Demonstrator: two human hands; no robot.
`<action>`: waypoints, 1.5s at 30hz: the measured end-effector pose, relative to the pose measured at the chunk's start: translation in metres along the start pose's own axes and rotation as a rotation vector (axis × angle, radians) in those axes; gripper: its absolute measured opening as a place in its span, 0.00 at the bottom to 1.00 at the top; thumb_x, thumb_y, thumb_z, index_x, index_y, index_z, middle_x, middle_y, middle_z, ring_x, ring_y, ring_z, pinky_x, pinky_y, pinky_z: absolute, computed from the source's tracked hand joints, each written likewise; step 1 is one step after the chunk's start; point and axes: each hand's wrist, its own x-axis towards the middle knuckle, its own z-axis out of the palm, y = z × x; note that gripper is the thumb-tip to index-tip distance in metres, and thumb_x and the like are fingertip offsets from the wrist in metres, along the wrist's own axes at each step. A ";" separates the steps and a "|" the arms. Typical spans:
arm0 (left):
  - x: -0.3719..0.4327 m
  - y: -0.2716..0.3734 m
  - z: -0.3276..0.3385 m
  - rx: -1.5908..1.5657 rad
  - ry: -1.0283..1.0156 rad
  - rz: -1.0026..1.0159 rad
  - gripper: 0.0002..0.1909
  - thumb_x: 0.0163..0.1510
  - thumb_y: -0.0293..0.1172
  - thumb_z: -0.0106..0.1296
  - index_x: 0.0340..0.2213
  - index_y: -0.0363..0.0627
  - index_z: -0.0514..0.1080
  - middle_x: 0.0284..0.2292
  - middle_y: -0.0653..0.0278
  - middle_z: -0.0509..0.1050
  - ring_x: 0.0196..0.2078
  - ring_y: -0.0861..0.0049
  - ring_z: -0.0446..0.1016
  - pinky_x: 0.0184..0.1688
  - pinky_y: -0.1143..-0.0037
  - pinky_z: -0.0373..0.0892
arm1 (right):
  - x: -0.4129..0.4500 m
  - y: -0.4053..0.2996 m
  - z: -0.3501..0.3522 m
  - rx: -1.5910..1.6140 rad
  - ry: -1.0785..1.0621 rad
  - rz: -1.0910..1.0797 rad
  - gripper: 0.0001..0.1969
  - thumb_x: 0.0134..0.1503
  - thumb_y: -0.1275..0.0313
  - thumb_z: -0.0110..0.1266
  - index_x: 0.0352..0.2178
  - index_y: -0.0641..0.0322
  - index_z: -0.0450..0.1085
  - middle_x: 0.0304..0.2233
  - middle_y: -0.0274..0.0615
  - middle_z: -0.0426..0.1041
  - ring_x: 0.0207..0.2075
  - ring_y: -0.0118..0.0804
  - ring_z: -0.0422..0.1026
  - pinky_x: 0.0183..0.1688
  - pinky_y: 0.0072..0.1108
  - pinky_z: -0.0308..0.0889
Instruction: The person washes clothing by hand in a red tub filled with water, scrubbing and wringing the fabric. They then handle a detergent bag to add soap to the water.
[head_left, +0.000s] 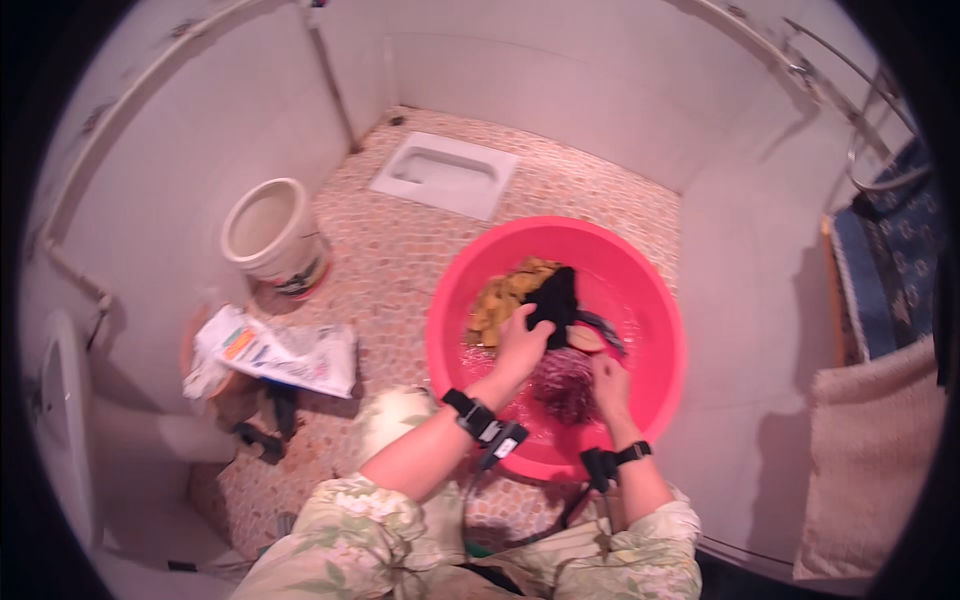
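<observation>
A large pink plastic basin (654, 300) stands on the floor in front of me with water and several wet cloth items in it. My left hand (519, 341) grips a black cloth (556, 300) between thumb and fingers. Beside that lies a mustard-yellow cloth (499, 300). My right hand (611, 384) is in the basin with its fingers bent, at the edge of a dark red patterned cloth (564, 386); what it holds is hidden. Between my hands sits a beige oval object (585, 338), next to a dark strip of cloth (598, 324).
A white squat toilet pan (450, 174) is set in the pebble-patterned floor (390, 277). On the left are a white bucket (274, 232), a printed plastic bag (300, 356) and a pedestal washbasin (67, 420). At right hang a beige towel (874, 465) and blue patterned fabric (892, 262).
</observation>
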 end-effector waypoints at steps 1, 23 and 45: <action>-0.001 0.013 -0.013 0.000 0.033 0.049 0.28 0.45 0.38 0.52 0.49 0.42 0.64 0.45 0.52 0.65 0.49 0.62 0.64 0.53 0.70 0.59 | 0.001 0.012 0.005 -0.066 -0.044 0.011 0.17 0.56 0.62 0.47 0.32 0.70 0.71 0.24 0.50 0.74 0.28 0.32 0.73 0.34 0.27 0.66; -0.056 -0.137 -0.324 -0.656 0.642 -0.467 0.29 0.50 0.37 0.44 0.56 0.63 0.57 0.54 0.73 0.60 0.56 0.75 0.54 0.52 0.61 0.46 | -0.020 -0.090 -0.006 0.359 -0.471 0.259 0.08 0.56 0.72 0.46 0.27 0.67 0.67 0.21 0.34 0.68 0.22 0.24 0.67 0.26 0.18 0.66; -0.005 -0.209 -0.341 0.350 0.853 -0.287 0.15 0.43 0.22 0.44 0.33 0.42 0.76 0.33 0.46 0.74 0.38 0.54 0.71 0.43 0.67 0.66 | -0.038 -0.113 -0.041 0.325 -0.393 0.292 0.09 0.56 0.71 0.46 0.26 0.68 0.66 0.22 0.37 0.69 0.23 0.28 0.70 0.30 0.20 0.68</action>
